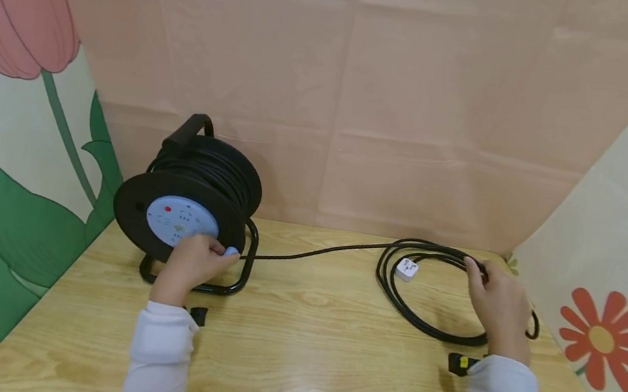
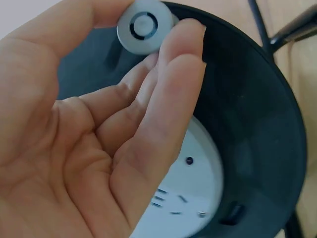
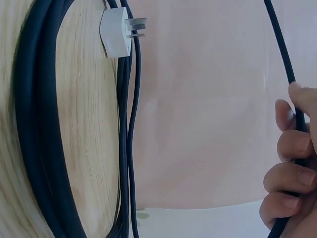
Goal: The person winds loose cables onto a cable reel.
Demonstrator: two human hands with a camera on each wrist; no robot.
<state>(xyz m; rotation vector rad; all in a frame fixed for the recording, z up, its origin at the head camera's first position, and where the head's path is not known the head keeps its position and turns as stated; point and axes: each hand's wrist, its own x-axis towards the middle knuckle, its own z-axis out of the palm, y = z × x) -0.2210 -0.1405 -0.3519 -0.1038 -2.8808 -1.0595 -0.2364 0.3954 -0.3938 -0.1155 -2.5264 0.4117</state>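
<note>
A black cable reel (image 1: 136, 207) with a pale blue socket panel (image 1: 173, 218) stands at the left of the table. My left hand (image 1: 192, 264) pinches its small round crank knob (image 2: 144, 26) at the reel's rim, between thumb and fingers in the left wrist view. From the reel a black cable (image 1: 316, 250) runs right to loose coils (image 1: 395, 297). My right hand (image 1: 497, 307) grips a strand of this cable, fingers curled round it in the right wrist view. A white plug (image 1: 407, 269) lies inside the coils, its metal pins showing in the right wrist view.
The reel has a carry handle (image 1: 189, 131) and a tubular stand (image 1: 220, 290). Behind the wooden table (image 1: 295, 350) hangs a pinkish backdrop (image 1: 338, 94). Flower-patterned panels close off the left and right sides.
</note>
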